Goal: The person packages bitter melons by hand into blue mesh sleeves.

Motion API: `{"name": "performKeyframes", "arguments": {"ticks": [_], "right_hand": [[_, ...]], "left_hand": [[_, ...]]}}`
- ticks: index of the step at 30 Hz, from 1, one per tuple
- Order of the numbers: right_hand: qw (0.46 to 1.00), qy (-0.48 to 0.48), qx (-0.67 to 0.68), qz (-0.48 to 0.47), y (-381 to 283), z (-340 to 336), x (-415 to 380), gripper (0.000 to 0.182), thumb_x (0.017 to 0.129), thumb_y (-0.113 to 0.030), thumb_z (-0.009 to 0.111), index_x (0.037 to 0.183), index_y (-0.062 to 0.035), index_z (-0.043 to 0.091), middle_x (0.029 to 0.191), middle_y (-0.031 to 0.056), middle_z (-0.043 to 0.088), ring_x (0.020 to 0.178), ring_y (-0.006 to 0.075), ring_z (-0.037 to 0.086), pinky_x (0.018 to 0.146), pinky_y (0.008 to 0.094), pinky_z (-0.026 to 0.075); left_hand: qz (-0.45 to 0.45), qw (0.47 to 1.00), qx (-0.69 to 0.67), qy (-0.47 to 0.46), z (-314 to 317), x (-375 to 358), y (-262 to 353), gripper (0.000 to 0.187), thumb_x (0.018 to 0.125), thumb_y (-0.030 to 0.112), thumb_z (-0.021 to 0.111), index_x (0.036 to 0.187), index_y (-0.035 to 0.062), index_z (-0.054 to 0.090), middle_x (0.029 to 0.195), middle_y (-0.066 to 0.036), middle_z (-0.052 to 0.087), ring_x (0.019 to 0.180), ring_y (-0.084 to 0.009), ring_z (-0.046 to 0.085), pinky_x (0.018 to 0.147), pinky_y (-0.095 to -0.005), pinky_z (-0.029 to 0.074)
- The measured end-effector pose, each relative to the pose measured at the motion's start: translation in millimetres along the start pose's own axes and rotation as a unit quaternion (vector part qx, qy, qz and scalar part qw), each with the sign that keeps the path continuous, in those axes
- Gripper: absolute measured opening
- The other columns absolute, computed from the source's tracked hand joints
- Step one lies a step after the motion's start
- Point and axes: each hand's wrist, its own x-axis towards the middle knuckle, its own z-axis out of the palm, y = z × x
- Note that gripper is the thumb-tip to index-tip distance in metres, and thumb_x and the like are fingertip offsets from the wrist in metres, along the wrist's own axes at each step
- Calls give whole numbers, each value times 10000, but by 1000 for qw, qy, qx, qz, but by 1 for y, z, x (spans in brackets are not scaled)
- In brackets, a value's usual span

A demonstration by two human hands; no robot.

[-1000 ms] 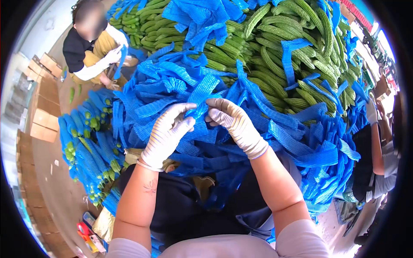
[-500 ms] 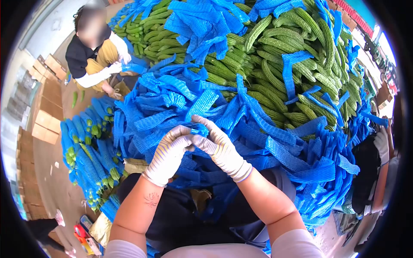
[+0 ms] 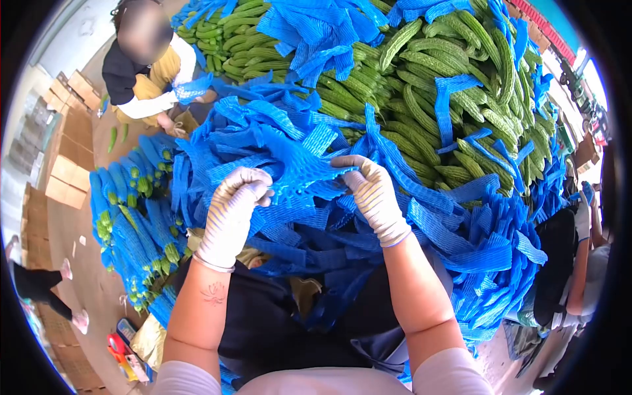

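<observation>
1. Head view, against half a second ago: your hands have moved apart. They were nearly touching over a bunched bit of net; now the left hand [image 3: 232,214] sits lower left and the right hand [image 3: 374,195] upper right.
2. The blue foam net sleeve [image 3: 299,168] between them is now pulled wide into a flat, stretched mesh; earlier it was a small wad.
3. Left fingers [image 3: 253,184]: curled shut on the sleeve's left edge, mesh pinched under the knuckles.
4. Right fingers [image 3: 352,164]: bent over the sleeve's right edge, gripping it; thumb hidden beneath the net.
5. Both hands wear pale knit gloves.
6. The sleeve sits in front of your chest, on top of the heap of loose blue sleeves [image 3: 461,230] that spreads across your lap and to the right.
7. Behind the heap: a pile of bare green gourds [image 3: 428,72], more sleeves thrown over it.
8. Left of you: a row of gourds already in sleeves [image 3: 128,217], lying on the floor [image 3: 79,276].
9. Upper left: another person [image 3: 141,72] crouches, handling a blue sleeve.
10. Cardboard boxes [image 3: 62,178] stand along the left edge.
</observation>
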Motion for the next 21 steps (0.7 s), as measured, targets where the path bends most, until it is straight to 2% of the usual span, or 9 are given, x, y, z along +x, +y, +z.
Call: {"name": "performKeyframes", "arguments": {"ticks": [3, 5, 6, 8, 12, 14, 17, 19, 21], "right_hand": [[974, 1, -220, -48, 8, 17, -7, 204, 814, -110, 640, 1004, -39, 647, 818, 97, 670, 763, 196, 654, 679, 294, 499], [951, -30, -285, -116, 29, 32, -11, 240, 746, -120, 676, 973, -46, 652, 835, 197, 657, 779, 319, 658, 699, 375, 510], [955, -67, -252, -142, 43, 35, -9, 203, 782, -103, 666, 970, -26, 651, 803, 144, 673, 722, 242, 659, 670, 344, 507], [986, -136, -11, 94, 19, 43, -9, 157, 824, -76, 649, 960, 1, 644, 773, 69, 661, 699, 142, 616, 649, 308, 495], [999, 7, 8, -38, 14, 25, 3, 130, 867, -60, 621, 981, 2, 616, 790, 28, 635, 680, 81, 569, 604, 230, 468], [999, 29, -25, 15, 3, 24, 1, 134, 838, -67, 646, 955, -6, 622, 777, 40, 646, 661, 132, 595, 621, 283, 491], [944, 42, -275, -178, 16, 39, -8, 167, 783, -96, 685, 933, -56, 623, 749, 141, 635, 672, 276, 643, 617, 355, 492], [929, -3, -349, -125, 12, 53, -18, 152, 786, -147, 693, 893, -66, 622, 770, 155, 641, 717, 334, 638, 623, 389, 488], [920, -71, -369, -107, 14, 62, -26, 140, 795, -150, 686, 891, -70, 624, 777, 161, 633, 729, 343, 627, 629, 399, 482]], "left_hand": [[13, 988, 154, 27, 5, -3, -2, 131, 868, 83, 600, 984, 37, 641, 996, -59, 613, 865, -128, 570, 777, -268, 464], [213, 950, 229, 0, 34, -16, -6, 235, 865, 89, 606, 1093, 36, 613, 1070, -65, 614, 984, -163, 578, 908, -290, 448], [303, 885, 330, -125, 40, -20, 4, 258, 848, 113, 637, 1094, 35, 619, 1096, -84, 615, 1018, -204, 579, 934, -332, 445], [288, 876, 250, -294, 55, -36, 3, 371, 787, 104, 687, 1144, 32, 620, 1142, -134, 622, 1061, -292, 602, 935, -418, 456], [309, 818, 463, -146, 55, -25, -8, 406, 793, 70, 665, 1189, 13, 595, 1158, -182, 609, 1067, -360, 592, 946, -413, 459], [302, 815, 490, -71, 40, -18, -21, 378, 852, 41, 587, 1227, 6, 554, 1149, -195, 610, 1052, -373, 588, 914, -412, 469], [221, 777, 586, -61, 19, -8, -38, 332, 883, 51, 550, 1208, -13, 551, 1127, -208, 614, 1010, -368, 595, 875, -389, 479], [44, 874, 482, -44, 8, -3, -37, 220, 896, 87, 523, 1083, 5, 606, 1041, -234, 630, 938, -384, 601, 805, -433, 490], [38, 995, 18, 90, 21, -1, -32, 224, 880, 62, 498, 1064, 16, 617, 974, -195, 630, 889, -340, 610, 809, -356, 483]]}}
